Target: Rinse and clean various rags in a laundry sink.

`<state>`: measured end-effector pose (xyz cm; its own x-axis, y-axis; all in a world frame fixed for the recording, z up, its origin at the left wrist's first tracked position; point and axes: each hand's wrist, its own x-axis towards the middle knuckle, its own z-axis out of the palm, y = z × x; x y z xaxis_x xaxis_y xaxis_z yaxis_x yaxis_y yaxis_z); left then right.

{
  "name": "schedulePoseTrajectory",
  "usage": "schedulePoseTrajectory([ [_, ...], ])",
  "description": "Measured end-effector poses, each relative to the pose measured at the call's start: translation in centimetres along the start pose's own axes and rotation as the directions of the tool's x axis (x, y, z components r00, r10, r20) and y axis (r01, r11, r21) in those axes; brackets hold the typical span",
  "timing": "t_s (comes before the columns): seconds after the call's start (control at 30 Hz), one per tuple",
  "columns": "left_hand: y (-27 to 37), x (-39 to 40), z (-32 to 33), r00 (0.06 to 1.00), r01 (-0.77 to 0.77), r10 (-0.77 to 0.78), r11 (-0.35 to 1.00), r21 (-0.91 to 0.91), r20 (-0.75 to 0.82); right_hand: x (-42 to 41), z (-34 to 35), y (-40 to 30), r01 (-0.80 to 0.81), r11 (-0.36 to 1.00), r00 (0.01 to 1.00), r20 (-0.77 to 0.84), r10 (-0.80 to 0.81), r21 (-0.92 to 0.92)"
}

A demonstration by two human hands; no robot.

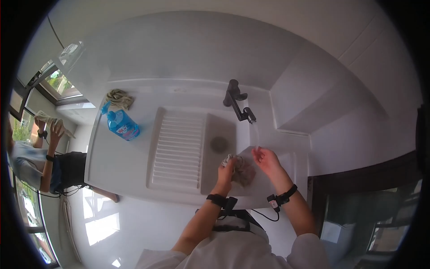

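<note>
My left hand (225,175) grips a bunched, wet-looking grey-beige cloth (247,175) above the right part of the white sink (209,127). Just right of it, my right hand (267,162) is raised with its fingers bent and nothing visible in them. Its fingertips meet a thin stream of water (256,134) that runs from the black swivel faucet (235,97). The cloth's lower folds hang beside the right hand but look apart from it. Both wrists wear black straps with small devices.
A ribbed washboard (177,151) is moulded left of the basin, near a dark drain (219,144). A blue pump bottle (123,126) lies on the counter beside another crumpled cloth (120,98). At far left, a person (33,164) holds a cloth (50,119). Walls close in behind and right.
</note>
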<state>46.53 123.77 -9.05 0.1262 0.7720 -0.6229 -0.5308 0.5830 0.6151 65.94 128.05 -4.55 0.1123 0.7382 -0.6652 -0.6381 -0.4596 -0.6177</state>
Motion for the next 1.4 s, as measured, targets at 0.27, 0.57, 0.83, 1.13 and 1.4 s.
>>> schedulePoseTrajectory([
  [0.27, 1.1, -2.1, 3.4, 0.997, -0.003, 0.009, 0.997, 0.083, -0.076, 3.1, 0.5, 2.5, -0.008, 0.965, 0.994, 0.110, -0.021, 0.261],
  [0.57, 0.5, -2.3, 3.6, 0.999, -0.042, 0.044, 0.997, 0.066, -0.027, 2.5, 1.6, 1.5, 0.047, 0.972, 0.987, 0.141, -0.081, 0.229],
  [0.83, 1.5, -2.7, 3.7, 0.997, -0.060, 0.061, 0.998, 0.022, -0.042, 2.0, 0.0, 0.3, -0.019, 0.974, 0.937, 0.343, -0.062, 0.227],
  [1.13, 2.7, -0.7, 6.4, 0.985, -0.142, 0.151, 0.985, -0.093, 0.087, -1.1, -4.6, 0.4, 0.078, 0.997, 0.995, 0.067, -0.076, -0.022],
  [1.4, 1.9, 1.3, 10.6, 0.865, -0.144, 0.276, 0.937, -0.319, 0.419, -5.9, 0.0, -1.8, 0.158, 0.987, 0.961, 0.234, -0.146, -0.036],
])
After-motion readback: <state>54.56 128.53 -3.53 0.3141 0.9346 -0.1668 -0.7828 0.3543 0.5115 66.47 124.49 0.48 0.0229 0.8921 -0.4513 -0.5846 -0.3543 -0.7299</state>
